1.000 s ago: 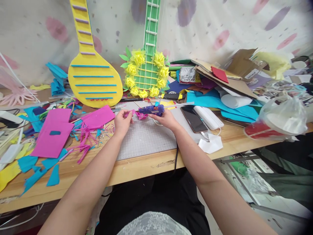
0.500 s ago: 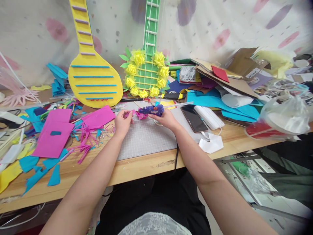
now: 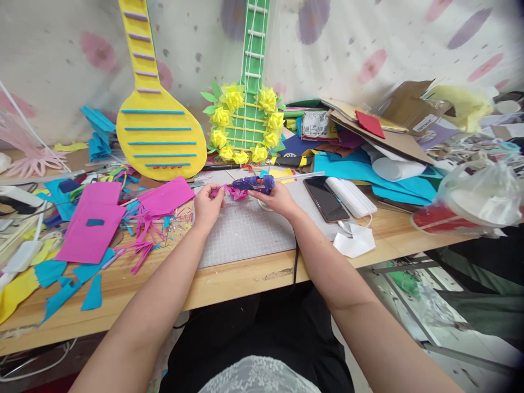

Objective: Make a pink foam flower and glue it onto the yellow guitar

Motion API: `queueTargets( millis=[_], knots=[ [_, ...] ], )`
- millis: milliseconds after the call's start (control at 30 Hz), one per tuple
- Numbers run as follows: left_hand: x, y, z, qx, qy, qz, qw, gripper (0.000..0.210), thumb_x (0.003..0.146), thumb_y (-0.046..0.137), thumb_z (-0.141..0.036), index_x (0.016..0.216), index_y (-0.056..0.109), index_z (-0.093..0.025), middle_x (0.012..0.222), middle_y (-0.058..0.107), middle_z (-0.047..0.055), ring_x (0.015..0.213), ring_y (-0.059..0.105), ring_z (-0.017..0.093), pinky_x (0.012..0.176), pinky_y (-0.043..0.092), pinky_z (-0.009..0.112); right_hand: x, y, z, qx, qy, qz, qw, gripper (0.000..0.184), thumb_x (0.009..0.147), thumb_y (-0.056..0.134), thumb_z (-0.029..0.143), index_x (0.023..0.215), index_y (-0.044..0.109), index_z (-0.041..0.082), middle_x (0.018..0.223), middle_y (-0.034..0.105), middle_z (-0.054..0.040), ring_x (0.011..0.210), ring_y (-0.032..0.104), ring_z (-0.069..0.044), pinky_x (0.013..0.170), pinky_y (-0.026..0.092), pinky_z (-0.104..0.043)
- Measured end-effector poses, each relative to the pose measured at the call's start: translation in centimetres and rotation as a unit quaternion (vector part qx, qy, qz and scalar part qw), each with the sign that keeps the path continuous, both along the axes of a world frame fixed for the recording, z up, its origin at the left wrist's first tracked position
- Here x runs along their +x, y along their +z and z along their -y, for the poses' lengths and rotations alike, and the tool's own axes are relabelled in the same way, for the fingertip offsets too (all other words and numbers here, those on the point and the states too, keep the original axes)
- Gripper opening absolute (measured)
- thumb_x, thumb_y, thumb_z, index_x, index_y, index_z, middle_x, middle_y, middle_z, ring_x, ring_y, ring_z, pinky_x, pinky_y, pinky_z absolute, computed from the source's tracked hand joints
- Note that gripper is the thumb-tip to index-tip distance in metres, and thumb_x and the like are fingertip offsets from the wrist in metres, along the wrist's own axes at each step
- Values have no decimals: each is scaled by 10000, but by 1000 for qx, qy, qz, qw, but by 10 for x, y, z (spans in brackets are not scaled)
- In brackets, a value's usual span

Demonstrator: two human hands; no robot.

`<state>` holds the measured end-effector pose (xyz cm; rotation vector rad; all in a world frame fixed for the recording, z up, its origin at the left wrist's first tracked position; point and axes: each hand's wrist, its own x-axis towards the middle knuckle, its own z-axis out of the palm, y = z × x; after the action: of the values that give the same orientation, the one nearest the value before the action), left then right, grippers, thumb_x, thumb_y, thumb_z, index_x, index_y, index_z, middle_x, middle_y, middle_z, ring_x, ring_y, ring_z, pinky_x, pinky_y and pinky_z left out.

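Observation:
My right hand (image 3: 278, 200) is wrapped round a purple hot glue gun (image 3: 254, 185), whose nozzle points left; a clear glue stick (image 3: 305, 176) sticks out of its back. My left hand (image 3: 208, 206) pinches a small piece of magenta paper (image 3: 218, 191) close to the nozzle. More crumpled magenta paper (image 3: 237, 193) shows just under the gun's front. Both hands are above a grey cutting mat (image 3: 245, 234). A black cord (image 3: 296, 262) hangs over the table edge below my right wrist.
Behind stand a yellow paper guitar shape (image 3: 161, 136) and a green one (image 3: 248, 123) ringed with yellow flowers. Magenta sheets (image 3: 92, 218) and scraps lie left. A phone (image 3: 325, 199), a white power bank (image 3: 351, 196) and a bagged red cup (image 3: 446, 215) are right.
The whole view has shifted very slightly. Both hands keep nearly the same pose, with the glue gun nozzle still close to the magenta paper.

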<state>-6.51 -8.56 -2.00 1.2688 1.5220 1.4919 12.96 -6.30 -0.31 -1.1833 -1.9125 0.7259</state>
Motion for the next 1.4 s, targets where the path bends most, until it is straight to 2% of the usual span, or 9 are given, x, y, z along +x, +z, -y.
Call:
queueTargets(
  millis=[367,533,633,800,900,967,1133,1267,1400],
  knots=[
    [-3,-7,-3,17,-4,-32,999,163,727,611,-336,753,591,-177,634,582,-14,452,528,95,440,454,224,-1,-4,-3,-6,2,-32,999,337,727,662,485,919,689,208,905,712,-43,882,654,-220,821,501,-358],
    [-3,-6,-2,26,-5,-13,1000,143,738,604,-317,757,583,-178,649,591,-14,467,546,93,450,468,217,5,2,-1,-66,-11,-93,993,355,692,675,503,802,663,166,744,690,-50,708,638,-176,662,509,-297],
    [-2,-6,-2,31,-14,21,999,144,742,609,-313,765,570,-177,668,602,-13,497,580,95,467,478,210,13,6,-4,-109,-36,-166,979,382,697,646,541,719,623,161,684,665,-47,552,573,-115,492,458,-230],
    [1,-4,-2,40,-34,81,995,194,746,621,-343,806,530,-183,685,620,-13,484,598,100,473,493,220,42,5,-20,-62,-158,-261,950,402,704,607,571,735,601,170,756,665,-46,538,553,-86,424,402,-194],
    [1,-1,-2,45,-40,100,993,238,757,618,-384,833,492,-197,681,625,-17,442,576,90,398,433,189,68,-3,-32,-57,-271,-181,944,426,668,625,577,747,629,159,719,659,-54,555,572,-117,465,426,-226],
    [0,2,-2,57,-46,96,993,258,760,621,-406,835,483,-201,655,614,-27,404,546,78,348,365,170,82,-11,-38,-71,-310,-97,943,465,635,650,582,806,666,150,722,671,-68,647,616,-170,560,469,-268],
    [1,4,-1,115,-63,71,989,245,755,643,-408,825,551,-192,573,571,-48,384,504,60,378,376,175,91,-22,-43,-98,-322,44,941,525,652,642,582,965,689,163,927,703,-106,895,643,-254,801,476,-366],
    [3,3,1,124,-61,51,989,208,737,666,-366,826,642,-180,543,561,-43,403,504,59,378,369,172,85,-20,-41,-125,-316,124,932,566,679,605,612,997,685,151,971,697,-136,940,637,-286,809,474,-381],
    [4,4,2,119,-40,43,991,214,741,656,-361,843,672,-173,543,574,-26,437,540,79,345,354,166,85,-15,-37,-111,-303,134,937,531,719,596,563,1020,679,134,982,694,-149,947,640,-278,798,475,-353]
  ],
)
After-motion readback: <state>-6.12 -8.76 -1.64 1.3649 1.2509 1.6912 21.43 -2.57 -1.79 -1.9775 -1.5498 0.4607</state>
